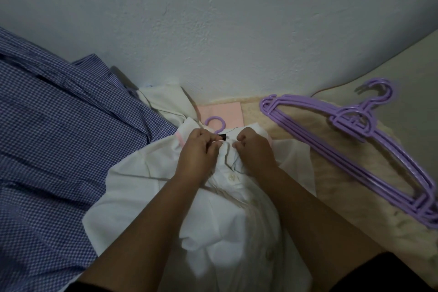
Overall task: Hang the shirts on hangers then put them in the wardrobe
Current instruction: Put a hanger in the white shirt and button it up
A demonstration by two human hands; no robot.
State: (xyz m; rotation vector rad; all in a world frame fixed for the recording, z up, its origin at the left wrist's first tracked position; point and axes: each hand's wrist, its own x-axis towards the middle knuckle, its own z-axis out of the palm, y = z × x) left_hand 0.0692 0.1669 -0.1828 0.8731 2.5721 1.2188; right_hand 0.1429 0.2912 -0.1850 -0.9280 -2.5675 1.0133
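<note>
- A bed (pixel 296 125) with a cream cover stands against a pale wall.
- The white shirt (pixel 147 187) lies on it, a purple hanger (pixel 214 123) already inside; only the hook shows at the collar.
- The left hand (pixel 199 152) and right hand (pixel 254 149) both pinch the collar, the grip closed on the top button area.
- The checked blue shirts (pixel 59 137) and spare hangers (pixel 355 135) wait; no wardrobe is visible, so most work remains.
</note>
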